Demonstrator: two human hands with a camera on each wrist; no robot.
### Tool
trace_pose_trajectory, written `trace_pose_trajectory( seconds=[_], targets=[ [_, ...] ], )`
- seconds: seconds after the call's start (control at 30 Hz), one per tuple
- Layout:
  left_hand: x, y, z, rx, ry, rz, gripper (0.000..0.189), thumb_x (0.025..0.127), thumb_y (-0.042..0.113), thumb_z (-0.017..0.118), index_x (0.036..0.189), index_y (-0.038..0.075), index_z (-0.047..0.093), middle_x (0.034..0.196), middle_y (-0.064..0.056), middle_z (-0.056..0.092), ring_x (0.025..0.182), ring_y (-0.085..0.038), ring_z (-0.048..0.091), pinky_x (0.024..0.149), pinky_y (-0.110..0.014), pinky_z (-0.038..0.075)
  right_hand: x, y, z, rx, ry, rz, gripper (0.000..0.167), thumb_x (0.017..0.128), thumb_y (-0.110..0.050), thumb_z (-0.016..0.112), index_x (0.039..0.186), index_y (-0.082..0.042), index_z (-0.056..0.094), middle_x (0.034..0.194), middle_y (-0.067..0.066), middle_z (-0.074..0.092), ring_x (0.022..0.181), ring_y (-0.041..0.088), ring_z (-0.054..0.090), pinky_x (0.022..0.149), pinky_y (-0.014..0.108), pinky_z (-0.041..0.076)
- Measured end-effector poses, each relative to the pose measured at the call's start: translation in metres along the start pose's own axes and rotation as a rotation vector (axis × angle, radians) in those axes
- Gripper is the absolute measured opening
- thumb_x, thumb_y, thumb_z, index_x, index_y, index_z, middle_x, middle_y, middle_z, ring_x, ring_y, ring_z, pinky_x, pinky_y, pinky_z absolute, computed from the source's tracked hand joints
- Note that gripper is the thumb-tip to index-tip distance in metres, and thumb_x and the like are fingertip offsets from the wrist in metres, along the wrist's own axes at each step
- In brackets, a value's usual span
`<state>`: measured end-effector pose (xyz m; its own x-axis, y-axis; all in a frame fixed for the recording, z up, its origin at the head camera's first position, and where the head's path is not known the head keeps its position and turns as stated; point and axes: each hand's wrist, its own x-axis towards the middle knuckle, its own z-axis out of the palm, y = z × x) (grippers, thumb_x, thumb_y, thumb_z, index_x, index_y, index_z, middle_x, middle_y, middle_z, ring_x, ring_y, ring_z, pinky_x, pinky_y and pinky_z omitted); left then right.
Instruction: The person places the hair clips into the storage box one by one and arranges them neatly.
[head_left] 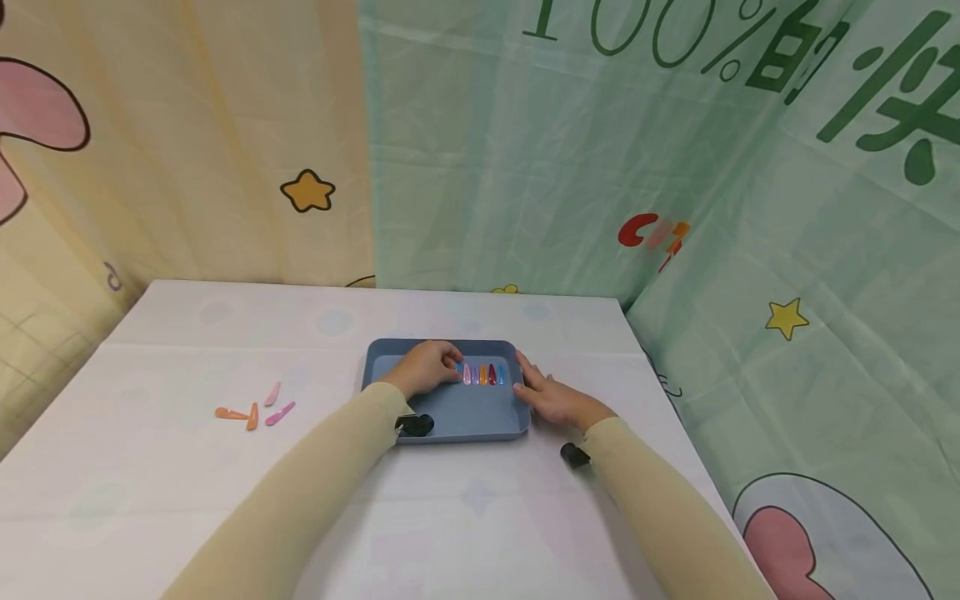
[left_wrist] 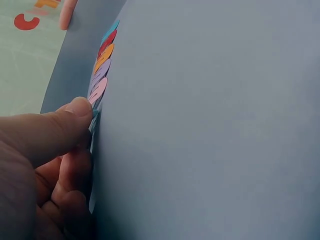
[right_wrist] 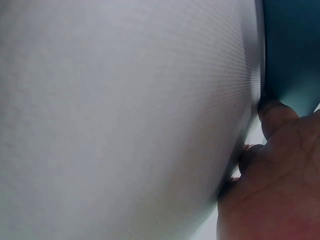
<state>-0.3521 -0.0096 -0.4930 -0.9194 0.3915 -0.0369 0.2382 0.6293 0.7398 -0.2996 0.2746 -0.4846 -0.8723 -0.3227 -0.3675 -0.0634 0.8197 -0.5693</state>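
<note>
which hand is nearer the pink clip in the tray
Left. The left hand is beside the pink clip; the right hand is at the right edge of the tray.

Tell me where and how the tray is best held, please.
Hold the tray by its raised rim at both short ends, from left and right; it lies flat, wide and shallow, so balanced support probably disturbs its clips less.
</note>
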Motion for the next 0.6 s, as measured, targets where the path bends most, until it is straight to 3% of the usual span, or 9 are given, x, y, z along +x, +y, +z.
trace_pose_trajectory(
  seconds=[0.6],
  targets=[
    [-0.0036,0.0011,0.0026,0.049,-0.001,0.002,0.029,0.093,0.022,0.082,0.118,0.009,0.075,0.097,-0.003,0.069,0.087,-0.017,0.06,0.084,-0.034,0.051,-0.0017,-0.0025,0.0007,0.005,0.011,0.0,0.076,0.112,-0.056,0.035,0.169,-0.035,-0.011,0.178,0.003,-0.002,0.164,0.037,-0.005,0.129,0.063,-0.003]
  ],
)
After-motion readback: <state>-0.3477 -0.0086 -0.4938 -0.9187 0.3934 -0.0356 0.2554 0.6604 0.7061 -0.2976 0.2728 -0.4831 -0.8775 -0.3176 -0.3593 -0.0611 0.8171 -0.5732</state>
